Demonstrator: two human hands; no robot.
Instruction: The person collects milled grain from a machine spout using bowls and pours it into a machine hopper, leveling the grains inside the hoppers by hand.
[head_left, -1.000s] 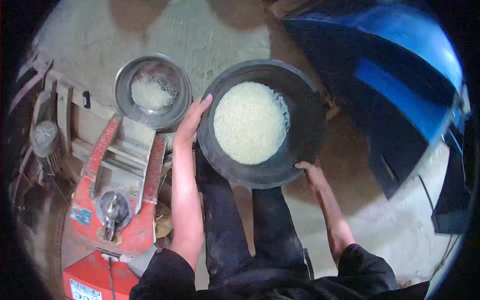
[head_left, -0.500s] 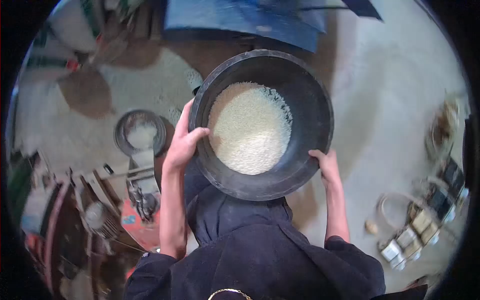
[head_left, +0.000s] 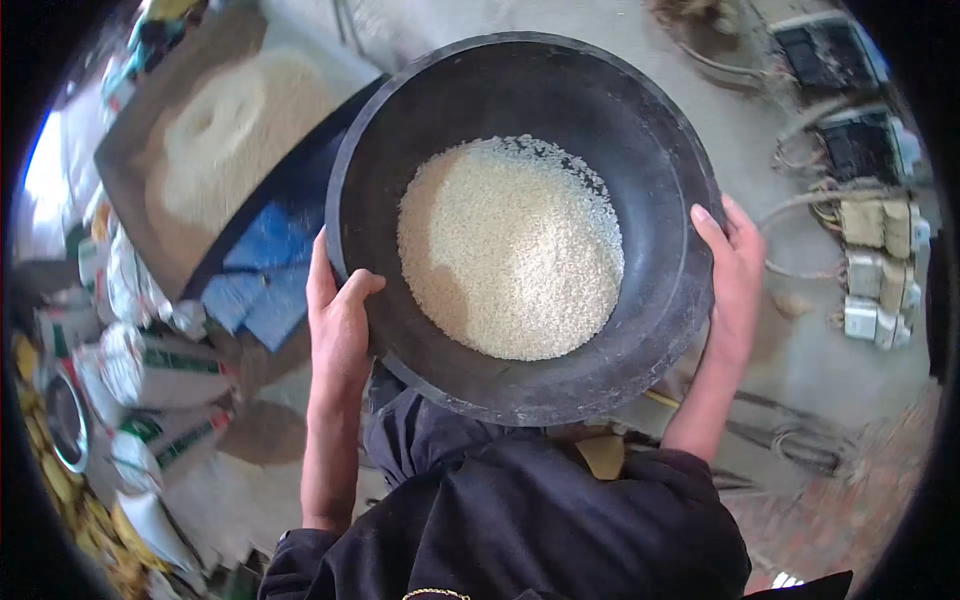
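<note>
A large round black tub (head_left: pixel 500 400) is held up in front of my body, between both hands. Inside it lies a heap of pale rice grains (head_left: pixel 510 250), thinning out toward the far right edge. My left hand (head_left: pixel 340 310) grips the tub's left rim, its thumb over the inner edge. On the opposite side my right hand (head_left: pixel 735 260) clasps the rim, thumb on top. The fingers of both hands are partly hidden beneath the tub.
At upper left stands a wide blue hopper (head_left: pixel 265 270) with a grain heap (head_left: pixel 230 130) inside. Several white sacks (head_left: pixel 160 370) line the left side. Electrical boxes (head_left: pixel 855 145) and looped cables (head_left: pixel 805 445) are at the right.
My view has swung round, bringing the hopper and sacks to the left side. The tub appears larger and higher in view, and my right hand sits higher on its rim.
</note>
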